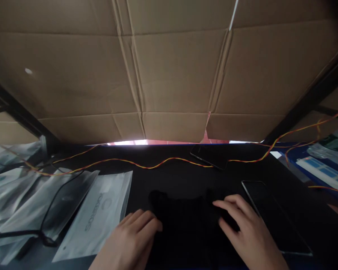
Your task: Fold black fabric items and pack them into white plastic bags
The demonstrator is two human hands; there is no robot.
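A black fabric item (183,217) lies spread on the dark tabletop in front of me. Two bunched lumps stand up at its far corners; its exact kind is lost in the shadow. My left hand (135,232) is at its left edge, fingers curled together and closed on the fabric. At the right side, my right hand (245,225) rests with thumb and fingers apart, its fingertips touching the fabric near the right lump. Just right of that hand lies a flat dark tablet-like panel (276,217) with a pale rim.
A frosted printed zip bag (98,217) and several clear plastic bags (14,202) lie on the left. A twisted red-yellow wire (154,165) crosses the back, near a dark phone-like slab (208,155). Cardboard (174,71) slopes overhead. A blue tray (297,153) holds things at right.
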